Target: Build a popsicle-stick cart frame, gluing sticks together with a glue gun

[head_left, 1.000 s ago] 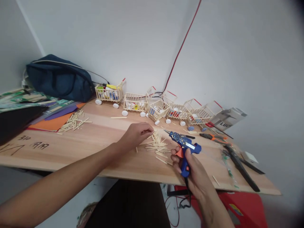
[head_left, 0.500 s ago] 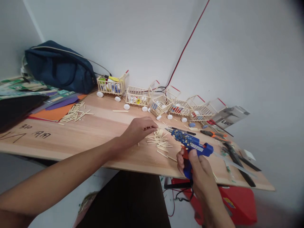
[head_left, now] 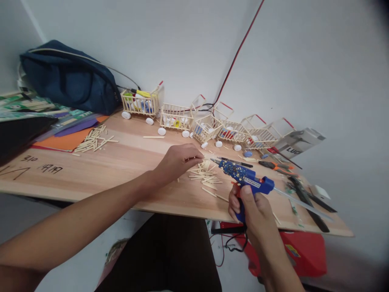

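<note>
Right of centre, my right hand [head_left: 255,207] grips the glue gun [head_left: 247,178], nozzle [head_left: 214,161] leftward, near my pinched left hand [head_left: 184,158] (contents unclear).

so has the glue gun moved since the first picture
Yes: the glue gun has shifted right and down in view, judged against the black pen.

A blue plastic glue gun, crusted with pale specks [head_left: 235,171], is gripped by its handle in the right hand [head_left: 255,207], tilted, nozzle toward ten o'clock, a translucent glue stick [head_left: 300,203] jutting from its rear toward four o'clock. At its nine o'clock, a loose, crisscrossed pile of short pale wooden sticks [head_left: 206,176] lies flat on the desk [head_left: 142,162], beside the left hand's [head_left: 184,159] pinched fingertips.
</note>
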### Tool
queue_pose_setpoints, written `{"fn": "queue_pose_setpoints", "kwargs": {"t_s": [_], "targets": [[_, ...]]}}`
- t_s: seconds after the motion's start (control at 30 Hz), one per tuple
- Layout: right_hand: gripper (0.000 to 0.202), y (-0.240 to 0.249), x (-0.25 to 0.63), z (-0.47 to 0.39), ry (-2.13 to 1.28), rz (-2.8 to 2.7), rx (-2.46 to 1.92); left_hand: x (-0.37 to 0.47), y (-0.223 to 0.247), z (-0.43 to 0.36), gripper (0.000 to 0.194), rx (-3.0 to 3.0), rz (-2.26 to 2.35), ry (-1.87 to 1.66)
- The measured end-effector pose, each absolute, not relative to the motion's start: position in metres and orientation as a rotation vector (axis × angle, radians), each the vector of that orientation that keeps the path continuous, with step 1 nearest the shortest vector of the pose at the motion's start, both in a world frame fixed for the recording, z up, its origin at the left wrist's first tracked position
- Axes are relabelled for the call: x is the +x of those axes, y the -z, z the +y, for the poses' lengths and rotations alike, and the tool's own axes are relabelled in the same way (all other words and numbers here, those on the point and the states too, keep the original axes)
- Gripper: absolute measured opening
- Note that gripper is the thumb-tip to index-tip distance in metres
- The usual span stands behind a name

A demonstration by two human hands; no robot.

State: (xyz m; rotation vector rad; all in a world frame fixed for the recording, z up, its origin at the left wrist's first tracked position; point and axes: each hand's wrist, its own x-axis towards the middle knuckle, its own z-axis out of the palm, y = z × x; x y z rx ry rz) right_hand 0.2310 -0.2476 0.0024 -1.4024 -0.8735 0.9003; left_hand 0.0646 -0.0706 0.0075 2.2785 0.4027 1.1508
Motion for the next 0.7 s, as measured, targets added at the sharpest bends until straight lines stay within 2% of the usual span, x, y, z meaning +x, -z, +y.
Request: {"fn": "queue_pose_setpoints", "kwargs": {"t_s": [0.3, 0.7], "targets": [[0.047, 0.0022, 0.2332, -0.2476, -0.915, -0.931, -1.372, 0.0659, -0.0037, -0.0682, 0.009, 2.334, 0.320, -1.273], [0.042, 0.0046, 0.2324, -0.2454, -0.919, -0.897, -1.334, 0.0662, -0.0046, -0.0683, 0.006, 2.339, 0.322, -1.293]]}}
